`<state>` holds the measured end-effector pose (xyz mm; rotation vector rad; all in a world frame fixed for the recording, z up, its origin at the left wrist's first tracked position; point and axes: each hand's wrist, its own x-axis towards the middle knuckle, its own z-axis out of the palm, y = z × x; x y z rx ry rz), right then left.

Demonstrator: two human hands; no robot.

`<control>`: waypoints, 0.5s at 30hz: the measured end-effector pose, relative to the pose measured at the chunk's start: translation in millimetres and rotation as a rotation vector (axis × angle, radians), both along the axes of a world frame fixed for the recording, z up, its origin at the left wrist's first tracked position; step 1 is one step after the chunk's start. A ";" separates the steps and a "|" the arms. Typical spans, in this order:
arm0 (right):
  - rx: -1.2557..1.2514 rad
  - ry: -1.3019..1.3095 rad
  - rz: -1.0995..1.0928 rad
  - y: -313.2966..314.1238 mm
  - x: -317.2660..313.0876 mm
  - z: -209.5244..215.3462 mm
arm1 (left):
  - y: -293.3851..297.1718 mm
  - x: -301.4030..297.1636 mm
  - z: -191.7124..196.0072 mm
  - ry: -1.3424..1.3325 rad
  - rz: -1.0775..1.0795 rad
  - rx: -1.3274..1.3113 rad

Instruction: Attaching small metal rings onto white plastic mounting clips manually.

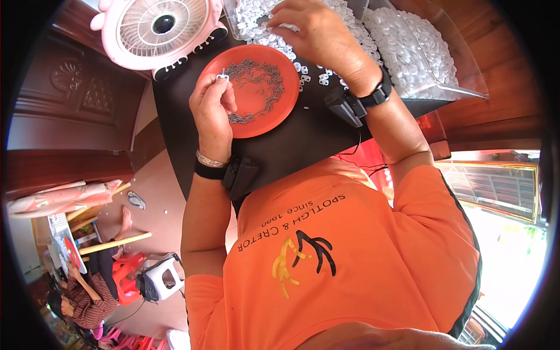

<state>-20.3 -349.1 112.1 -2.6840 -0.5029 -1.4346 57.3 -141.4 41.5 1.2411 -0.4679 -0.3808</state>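
Note:
My left hand (213, 111) is closed over the left side of a round orange-red plate (248, 100). Pinched at its fingertips is a small white plastic piece (223, 76) with what looks like a thin metal pin standing up from it. Many small grey metal pins (269, 87) lie in a rough ring on the plate. Above a heap of small white plastic pieces (252, 20) my right hand (319, 35) is held with its fingers apart and bent. No piece shows in those fingers. Several loose white pieces (324, 77) lie on the dark table beside the plate.
A clear bin (434, 90) full of white pieces stands at the far right. A pink fan (108, 32) sits at the far left of the black table (291, 153). Off to the left, another person (93, 300) sits near stools (166, 279).

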 end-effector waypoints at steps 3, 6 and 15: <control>0.145 0.216 -0.120 -15.6 -18.8 13.5 | 0.2 2.4 -2.7 0.007 0.011 -0.035; 0.259 0.358 -0.306 -40.1 -34.0 -0.6 | 2.7 3.5 -2.0 -0.016 -0.018 0.013; 0.279 0.585 -0.307 -70.5 -53.9 -43.8 | 0.5 1.4 -3.5 -0.030 -0.026 0.027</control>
